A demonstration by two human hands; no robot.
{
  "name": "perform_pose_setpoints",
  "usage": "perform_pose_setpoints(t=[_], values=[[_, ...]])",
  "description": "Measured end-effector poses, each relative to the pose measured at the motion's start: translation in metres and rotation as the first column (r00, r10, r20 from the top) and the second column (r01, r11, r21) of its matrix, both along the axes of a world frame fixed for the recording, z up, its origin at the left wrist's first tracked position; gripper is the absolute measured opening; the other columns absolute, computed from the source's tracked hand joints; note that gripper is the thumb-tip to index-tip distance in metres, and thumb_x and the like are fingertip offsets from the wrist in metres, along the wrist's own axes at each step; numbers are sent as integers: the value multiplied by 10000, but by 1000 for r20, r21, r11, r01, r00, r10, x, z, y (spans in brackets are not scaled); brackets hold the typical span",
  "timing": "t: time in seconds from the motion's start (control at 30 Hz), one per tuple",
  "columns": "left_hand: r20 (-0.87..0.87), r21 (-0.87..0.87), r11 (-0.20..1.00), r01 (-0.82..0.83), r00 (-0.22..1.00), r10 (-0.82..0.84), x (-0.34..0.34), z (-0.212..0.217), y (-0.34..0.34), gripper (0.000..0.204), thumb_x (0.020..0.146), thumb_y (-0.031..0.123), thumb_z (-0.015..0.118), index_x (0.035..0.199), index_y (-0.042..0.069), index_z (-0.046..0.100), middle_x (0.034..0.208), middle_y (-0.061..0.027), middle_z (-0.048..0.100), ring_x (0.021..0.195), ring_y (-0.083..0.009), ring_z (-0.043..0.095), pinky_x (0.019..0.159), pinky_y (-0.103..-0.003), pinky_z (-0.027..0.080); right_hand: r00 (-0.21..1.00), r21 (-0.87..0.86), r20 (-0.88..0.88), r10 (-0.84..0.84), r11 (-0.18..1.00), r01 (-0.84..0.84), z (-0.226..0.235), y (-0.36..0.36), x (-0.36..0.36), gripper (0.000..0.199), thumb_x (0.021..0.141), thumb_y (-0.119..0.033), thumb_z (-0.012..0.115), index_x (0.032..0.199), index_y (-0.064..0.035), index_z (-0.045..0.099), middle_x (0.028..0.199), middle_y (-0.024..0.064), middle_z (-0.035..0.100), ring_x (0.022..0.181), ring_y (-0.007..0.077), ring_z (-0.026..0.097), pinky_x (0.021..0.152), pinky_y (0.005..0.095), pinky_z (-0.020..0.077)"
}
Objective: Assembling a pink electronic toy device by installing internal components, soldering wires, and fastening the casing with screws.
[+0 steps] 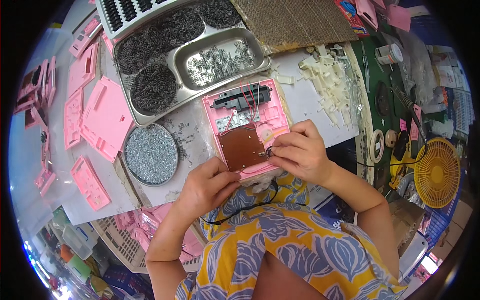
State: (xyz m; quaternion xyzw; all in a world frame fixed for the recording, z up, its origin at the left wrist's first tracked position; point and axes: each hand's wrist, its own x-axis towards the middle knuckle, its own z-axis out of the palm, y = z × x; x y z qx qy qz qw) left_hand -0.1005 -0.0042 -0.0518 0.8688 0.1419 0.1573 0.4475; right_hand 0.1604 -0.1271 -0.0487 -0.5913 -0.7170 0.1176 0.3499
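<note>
Resting on the worktop just ahead of both hands, a pink plastic housing is steadied at its near left corner by the left hand, whose fingers are curled loosely against the edge without closing round anything. A brown circuit board is seated in the near half of the housing, between the two hands, and a black part with red wires is seen at the far end. The right hand is bent over the housing's near right corner, its fingertips pinched together on a small dark round part beside the board. A round tin of small metal screws lies just left of the left hand. Farther off, beyond the housing, a steel tray of small springs is set, and a heap of cream plastic pieces is piled beyond the right hand. Pink panels are spread well to the left.
</note>
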Motion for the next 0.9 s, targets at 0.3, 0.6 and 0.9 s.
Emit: perform_pose_setpoints(t=[0.3,0.6,0.9], values=[[-128,-79,983,166,976,-176,15,47,48,155,837,129,763,959,39,730,859,-90,648,736,-278,621,657,-368,510,899,6,356,-255,963,270,-4,67,74,259,756,-84,730,1012,-90,693,1026,58,697,1008,273,582,859,411,463],[-201,617,765,-182,904,378,172,8,160,215,920,260,664,948,66,752,831,-178,721,798,-392,697,756,-490,558,892,-19,297,-339,932,361,32,45,78,243,746,-87,684,983,-38,667,958,113,661,951,313,583,858,431,470],[-203,772,634,-41,930,307,180,4,162,142,875,102,606,906,44,732,870,-136,728,849,-346,737,738,-448,593,888,-66,21,-460,885,460,40,0,75,244,762,-55,758,998,-12,708,990,131,689,899,304,640,807,373,519]])
